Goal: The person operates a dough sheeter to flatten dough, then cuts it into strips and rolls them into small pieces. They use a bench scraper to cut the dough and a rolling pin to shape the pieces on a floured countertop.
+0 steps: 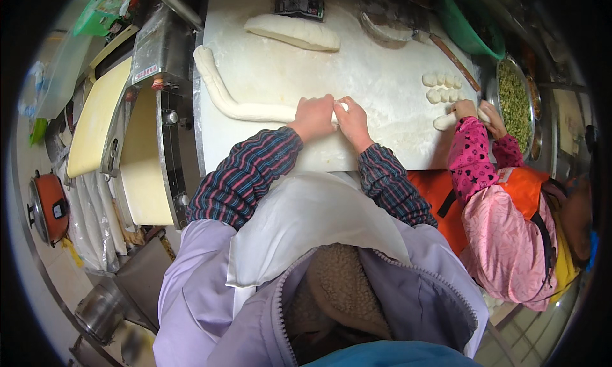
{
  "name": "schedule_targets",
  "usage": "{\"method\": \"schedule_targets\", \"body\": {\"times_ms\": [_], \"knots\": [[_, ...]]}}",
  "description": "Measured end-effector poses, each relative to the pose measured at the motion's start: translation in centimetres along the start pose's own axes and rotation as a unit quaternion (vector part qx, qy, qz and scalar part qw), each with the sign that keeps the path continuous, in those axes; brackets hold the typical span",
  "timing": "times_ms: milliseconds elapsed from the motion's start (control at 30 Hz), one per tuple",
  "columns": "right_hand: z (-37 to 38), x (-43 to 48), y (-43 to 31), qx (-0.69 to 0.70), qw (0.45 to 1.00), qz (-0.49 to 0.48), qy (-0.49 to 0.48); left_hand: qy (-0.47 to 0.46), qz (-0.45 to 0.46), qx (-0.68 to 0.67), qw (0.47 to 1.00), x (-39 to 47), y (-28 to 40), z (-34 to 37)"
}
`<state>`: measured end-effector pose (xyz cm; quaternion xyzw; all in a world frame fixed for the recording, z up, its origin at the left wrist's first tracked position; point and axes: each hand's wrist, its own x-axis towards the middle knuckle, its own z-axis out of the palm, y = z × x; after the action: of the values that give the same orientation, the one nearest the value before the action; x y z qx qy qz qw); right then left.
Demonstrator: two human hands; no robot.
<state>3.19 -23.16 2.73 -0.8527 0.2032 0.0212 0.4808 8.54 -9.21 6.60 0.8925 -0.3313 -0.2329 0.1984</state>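
A long rope of white dough [258, 112] bends across the floured white work board [382, 142] and runs up at its left end. My left hand [313, 117] is closed around the rope near its right end. Right beside it, my right hand [354, 122] pinches the tip of the dough [344, 107] between thumb and fingers. Both hands almost touch, and the fingers hide most of that end. Farther back on the board lies a thick, loaf-shaped piece of dough [292, 32].
At right, a co-worker's hands [464, 110] hold another dough piece [444, 122] near two rows of small dough lumps [442, 95]. A bowl of chopped green filling [514, 104], a green basin [473, 23] and a wooden-handled tool [454, 61] are there. A belted dough machine [143, 152] stands left.
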Motion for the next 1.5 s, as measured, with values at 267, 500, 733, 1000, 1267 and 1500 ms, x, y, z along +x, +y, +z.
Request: {"method": "schedule_targets", "body": {"times_ms": [267,500,733,1000,1267,1500], "knots": [[-3.0,-1.8,-6.5,0.292,0.938,0.178,-0.056,-0.087,-0.032,0.065,0.994,3.7,-1.1,-1.8],[0.4,3.2,-8.9,-0.135,0.988,-0.073,-0.005,-0.068,-0.006,0.127,0.99,0.9,-5.1,1.0],[2.7,2.2,-1.8,-0.048,0.993,-0.074,-0.081,0.011,0.045,-0.174,0.984,0.9,-6.5,-0.4],[0.2,1.1,-5.8,0.372,0.905,0.203,-0.028,-0.037,0.03,0.015,0.999,2.7,-3.8,-1.6],[-2.0,1.9,-4.0,-0.048,0.995,-0.077,-0.032,-0.115,-0.058,-0.002,0.992,2.5,-6.0,-0.8],[1.4,2.8,-3.5,-0.235,0.95,-0.173,0.107,0.019,0.037,0.051,0.998,-0.6,-8.7,-0.9]]}}
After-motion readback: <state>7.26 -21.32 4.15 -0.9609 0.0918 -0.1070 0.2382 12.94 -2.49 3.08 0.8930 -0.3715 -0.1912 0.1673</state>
